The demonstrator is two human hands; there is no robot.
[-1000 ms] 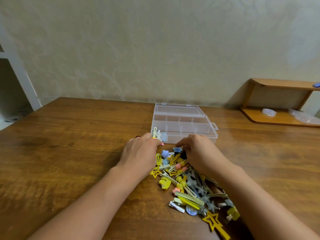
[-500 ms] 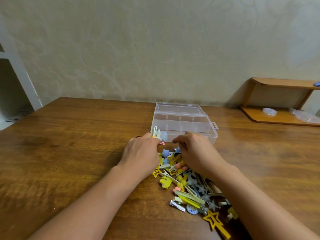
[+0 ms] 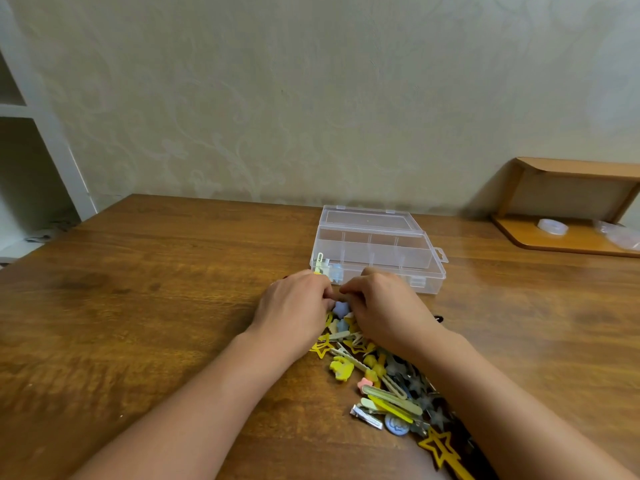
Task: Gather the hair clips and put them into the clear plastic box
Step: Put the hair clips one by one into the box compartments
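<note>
Both hands curl into the hair clips: left hand [image 3: 294, 306] and right hand [image 3: 384, 306] meet fingertips over a blue clip [image 3: 340, 307]; pinch unclear. Lift few, drop into clear plastic box [image 3: 424, 268] just beyond, on worktop [image 3: 156, 306].

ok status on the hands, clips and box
Left hand and right hand both curled at the near end of the clip pile, grip hidden. Clear box open, a few clips in its front-left compartment. Nothing in the way.

A pale wall [image 3: 311, 98] with faint floral relief fills the far side; a white shelf unit [image 3: 31, 133] stands far left; a small wooden shelf [image 3: 568, 202] sits far right on the brown wooden table [image 3: 138, 306].
</note>
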